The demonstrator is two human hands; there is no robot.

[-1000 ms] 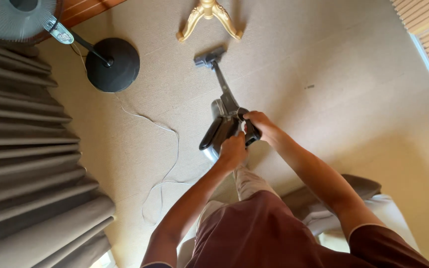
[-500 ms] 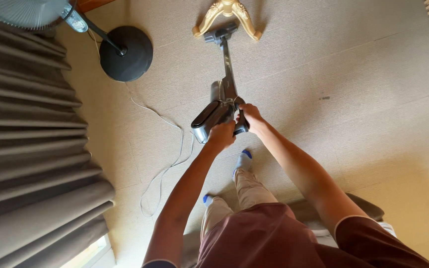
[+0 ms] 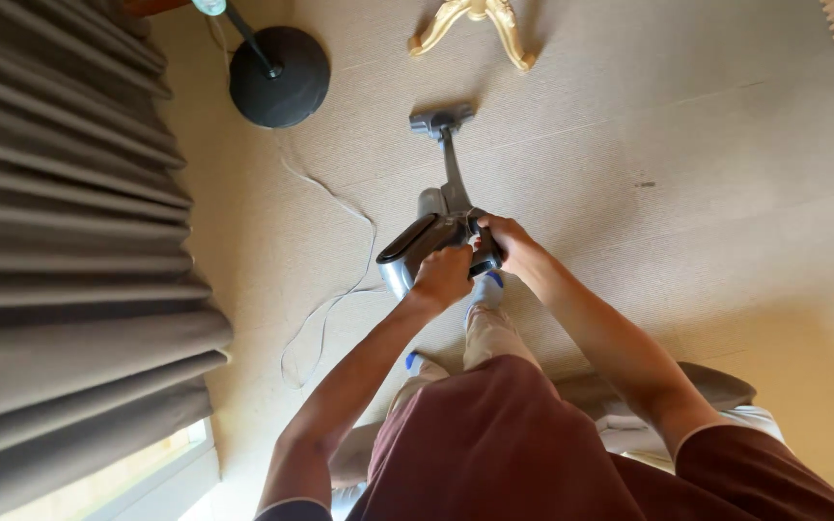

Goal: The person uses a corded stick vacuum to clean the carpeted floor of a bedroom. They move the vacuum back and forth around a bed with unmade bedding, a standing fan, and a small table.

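Observation:
I hold a grey stick vacuum cleaner [image 3: 427, 236] with both hands over beige carpet. My left hand [image 3: 443, 276] grips the rear of its body beside the dust canister. My right hand [image 3: 506, 241] wraps the handle just to the right. The wand runs away from me to the floor head [image 3: 441, 120], which rests flat on the carpet a short way before a gilded furniture base [image 3: 475, 21]. My legs and feet in blue-toed socks [image 3: 490, 282] show below the vacuum.
A black round fan base [image 3: 280, 77] with its pole stands at the upper left, its white cord [image 3: 335, 280] trailing across the carpet beside the vacuum. Grey pleated curtains [image 3: 60, 241] fill the left side. A grey cushioned seat edge [image 3: 716, 391] lies behind me.
The floor head went forward to the gilded furniture base, then came back toward me. Both hands kept their grip on the vacuum.

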